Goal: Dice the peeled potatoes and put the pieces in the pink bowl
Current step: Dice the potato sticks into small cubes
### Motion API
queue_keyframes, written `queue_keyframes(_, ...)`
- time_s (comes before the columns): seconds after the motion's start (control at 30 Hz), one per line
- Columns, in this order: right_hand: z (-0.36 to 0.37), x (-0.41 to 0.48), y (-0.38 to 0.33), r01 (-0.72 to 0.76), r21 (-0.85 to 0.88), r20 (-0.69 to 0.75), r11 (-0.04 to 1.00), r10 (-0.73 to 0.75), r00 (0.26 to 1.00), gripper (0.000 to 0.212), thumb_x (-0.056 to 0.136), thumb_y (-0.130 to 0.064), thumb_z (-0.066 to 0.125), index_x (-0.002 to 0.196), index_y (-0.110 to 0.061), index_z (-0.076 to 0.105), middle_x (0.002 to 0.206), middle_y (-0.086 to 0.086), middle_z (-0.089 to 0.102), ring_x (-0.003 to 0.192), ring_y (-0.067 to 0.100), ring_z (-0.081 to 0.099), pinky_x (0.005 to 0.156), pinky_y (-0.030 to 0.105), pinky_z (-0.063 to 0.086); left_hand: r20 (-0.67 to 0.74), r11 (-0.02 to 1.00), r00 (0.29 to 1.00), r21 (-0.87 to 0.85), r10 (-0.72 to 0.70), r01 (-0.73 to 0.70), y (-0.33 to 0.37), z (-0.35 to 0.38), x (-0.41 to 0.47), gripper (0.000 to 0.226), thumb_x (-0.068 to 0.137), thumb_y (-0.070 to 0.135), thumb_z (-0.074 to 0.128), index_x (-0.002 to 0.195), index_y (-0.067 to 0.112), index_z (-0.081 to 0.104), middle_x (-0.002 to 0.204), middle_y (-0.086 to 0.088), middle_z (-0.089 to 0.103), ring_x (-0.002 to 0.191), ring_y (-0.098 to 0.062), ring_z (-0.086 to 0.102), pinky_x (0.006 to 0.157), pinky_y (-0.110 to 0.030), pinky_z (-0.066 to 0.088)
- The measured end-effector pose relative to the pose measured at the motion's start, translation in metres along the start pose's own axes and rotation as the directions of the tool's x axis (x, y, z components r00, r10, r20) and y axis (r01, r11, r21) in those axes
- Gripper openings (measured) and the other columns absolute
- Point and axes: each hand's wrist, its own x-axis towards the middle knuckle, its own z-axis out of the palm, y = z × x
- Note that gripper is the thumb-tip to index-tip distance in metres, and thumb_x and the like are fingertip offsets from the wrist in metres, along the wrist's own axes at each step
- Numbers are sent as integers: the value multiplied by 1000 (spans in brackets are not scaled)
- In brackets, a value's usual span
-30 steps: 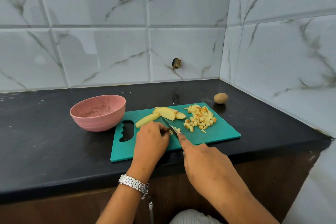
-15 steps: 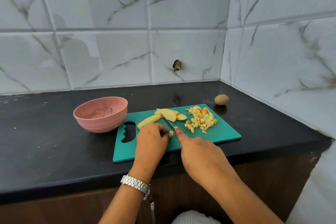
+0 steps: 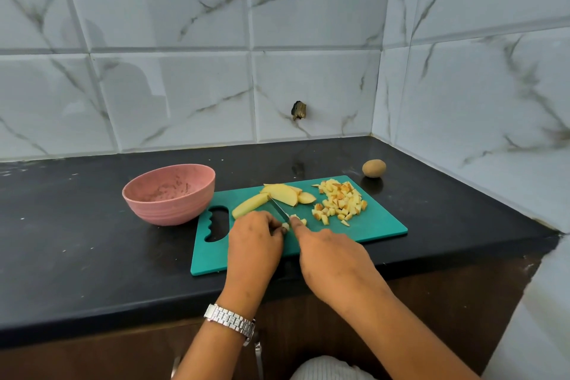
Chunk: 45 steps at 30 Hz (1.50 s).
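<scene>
The right hand (image 3: 334,259) is closed over the handle of a knife (image 3: 279,210), the handle hidden under the palm and the forefinger laid straight along the back of the blade. The blade slants away toward 11 o'clock with its edge down on the green cutting board (image 3: 370,225). Just to its 9 o'clock side the left hand (image 3: 254,241) is curled knuckles-up, fingertips pinning a small pale potato piece (image 3: 285,227) against the board right beside the blade. A few fresh cubes (image 3: 300,220) lie at the blade's 3 o'clock side. Against half a second ago the hands and the knife stand almost as they were; against a second ago the right hand sits a little closer to the left fingers. On the far part of the board, toward 12 o'clock from the hands, lie peeled potato slices (image 3: 285,194) and a long wedge (image 3: 248,207), and at 2 o'clock the diced pile (image 3: 339,203); none of these has shifted. The pink bowl (image 3: 169,210) stands on the black counter (image 3: 77,241) at the board's 10 o'clock, touching or nearly touching its handle end, with no cubes in it. A whole brown potato (image 3: 373,168) rests off the board's far corner at 1 o'clock. A metal watch (image 3: 229,321) circles the left wrist.
</scene>
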Motion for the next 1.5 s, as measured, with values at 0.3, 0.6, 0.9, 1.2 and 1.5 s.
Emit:
queue_keyframes(0.3,6,-19,4,-18,-4,-8,1000,18,1000,69,106,-21,38,157,-32,-7,95,3,42,84,16,45,69,33,42,21,1000,1000,-15,-7,8,-1,1,0,14,90,21,62,99,18,72,96,6,70,90,-7,61,81,-21,47)
queue_keyframes(0.6,5,-22,-1,-28,-28,28,999,28,999,74,103,-14,41,157,-30,-6,102,6,47,90,20,50,70,35,41,19,1000,1000,-1,7,-7,0,0,-1,16,91,23,60,101,19,72,94,6,69,86,-5,60,76,-19,48)
queue_keyframes(0.9,2,0,-7,-8,3,16,1000,8,1000,75,101,-11,45,158,-27,-1,120,10,52,103,24,55,74,36,42,-49,1000,998,0,-29,29,0,-3,-5,8,87,25,65,89,21,72,86,9,68,74,-3,55,65,-15,40)
queue_keyframes(1.2,4,-18,-6,10,12,-18,1000,-9,1000,75,102,-13,42,158,-28,-5,119,10,55,105,24,56,72,35,40,-17,1000,1000,10,-13,13,-1,-1,-4,15,90,25,60,98,21,71,92,7,68,87,-7,59,80,-25,51)
queue_keyframes(1.5,11,-11,-12,10,10,-15,1000,-10,1000,73,102,-9,40,158,-24,-5,123,11,55,111,27,56,72,36,39,-5,999,1000,24,-21,21,-1,-3,-3,15,91,26,60,100,21,71,96,6,68,90,-9,59,82,-26,50)
